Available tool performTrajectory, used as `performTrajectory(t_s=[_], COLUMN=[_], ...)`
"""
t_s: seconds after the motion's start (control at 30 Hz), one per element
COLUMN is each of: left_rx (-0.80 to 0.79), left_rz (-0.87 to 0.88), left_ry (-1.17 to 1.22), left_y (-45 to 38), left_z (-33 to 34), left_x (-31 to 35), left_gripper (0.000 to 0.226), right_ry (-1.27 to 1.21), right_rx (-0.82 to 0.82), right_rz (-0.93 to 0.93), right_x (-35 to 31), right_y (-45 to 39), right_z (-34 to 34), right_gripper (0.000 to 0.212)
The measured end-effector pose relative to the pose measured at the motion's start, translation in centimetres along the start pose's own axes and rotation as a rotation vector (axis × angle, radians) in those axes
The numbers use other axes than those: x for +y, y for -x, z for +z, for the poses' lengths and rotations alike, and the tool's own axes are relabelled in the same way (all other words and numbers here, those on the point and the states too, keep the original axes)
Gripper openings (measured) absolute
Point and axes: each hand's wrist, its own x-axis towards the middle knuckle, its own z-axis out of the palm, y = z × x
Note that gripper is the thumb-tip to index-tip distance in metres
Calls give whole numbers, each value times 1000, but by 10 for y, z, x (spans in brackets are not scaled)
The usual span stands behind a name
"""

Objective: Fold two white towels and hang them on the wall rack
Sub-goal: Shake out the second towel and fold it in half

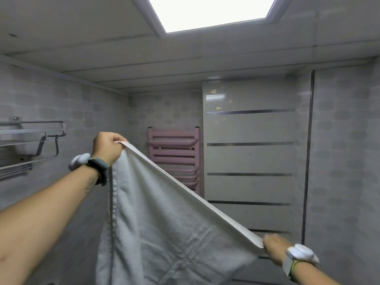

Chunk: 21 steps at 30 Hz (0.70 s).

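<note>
A white towel [160, 227] hangs stretched in front of me, its hemmed top edge running from upper left down to lower right. My left hand [107, 148] is raised and pinches one top corner. My right hand [274, 250] is lower, at the right, and pinches the other corner. The cloth falls below the frame's bottom edge. The metal wall rack [33, 140] is mounted on the left wall, apart from the towel and bare as far as it shows. Only one towel is in view.
A pink ladder radiator [174, 149] hangs on the far wall behind the towel. A glossy panel with dark horizontal stripes [249, 159] stands to its right. Grey tiled walls close in on both sides, and a bright ceiling light [209, 11] is overhead.
</note>
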Motion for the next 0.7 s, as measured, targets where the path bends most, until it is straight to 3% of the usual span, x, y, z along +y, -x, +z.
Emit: performTrajectory(t_s=[0.07,0.17,0.27,0.33,0.43,0.47,0.53,0.57,0.63,0.7], left_rx=[-94,-228,-375,-593,-1058,-1110,-961,-779,-452,-351], left_rz=[42,128,143,89,-18,-79,-161,-147,-90,-52], left_ry=[-16,-44,22,134,439,554,554,362,-242,-653], left_y=[0,7,21,25,27,26,23,20,21,33], left_z=[8,29,38,28,10,9,19,29,45,55], left_x=[12,36,61,78,89,87,78,70,52,42], left_gripper=[25,21,21,22,22,22,18,15,18,26], right_ry=[-24,-169,-302,-364,-509,-584,-729,-797,-790,-789], right_rx=[-34,-10,105,128,-150,-235,-203,-98,192,399], right_rz=[-17,-81,-243,-399,-692,-755,-676,-529,-69,283], right_x=[-17,-61,-99,-110,-113,-113,-111,-106,-91,-75], right_y=[0,-1,-2,12,39,43,31,20,-2,-3], right_z=[-5,-22,-49,-81,-137,-149,-155,-151,-137,-127], right_gripper=[32,15,35,32,13,8,2,7,8,16])
